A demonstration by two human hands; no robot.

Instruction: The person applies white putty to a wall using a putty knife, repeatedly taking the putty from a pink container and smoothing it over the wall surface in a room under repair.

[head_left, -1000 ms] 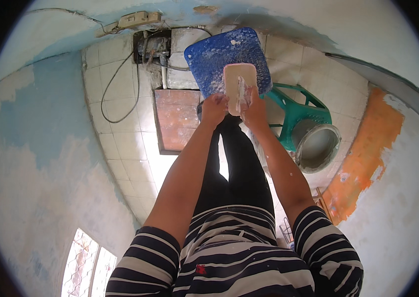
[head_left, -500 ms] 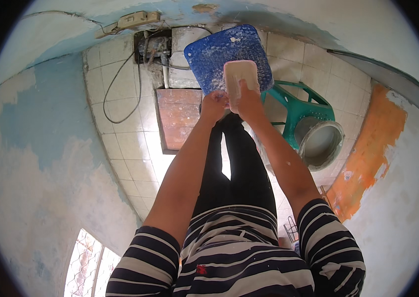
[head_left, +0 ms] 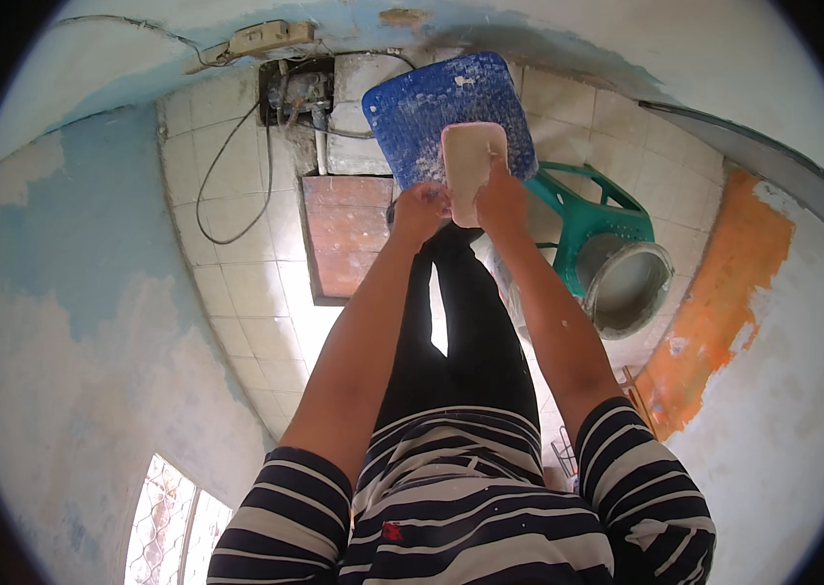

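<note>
Walls (head_left: 41, 419): patchy, whitish coat over much of them; blue patch (head_left: 90, 234) on L, orange patch (head_left: 724, 292) on R.
Floor (head_left: 236, 288): pale tiles, w/ reddish slab (head_left: 345, 234) set in.
Pale tray (head_left: 462, 161): between both hands, overlapping blue square panel (head_left: 421, 112) in view; contact w/ it, can't tell.
L hand (head_left: 421, 210): fingers clamped on tray's near L edge.
R hand (head_left: 501, 200): at tray's R side, fingertip on its face; clamped or not, can't tell.
Bucket (head_left: 595, 261): greyish inside, next to green stool (head_left: 618, 222).
Progress: coat looked approx. part-done; blue + orange areas prob. left.
Vs 1 s ago: whitish streak on tray face no longer showed; tray abt same spot.
Vs 0.5 s ago: R fingertip nearer tray's R edge.
</note>
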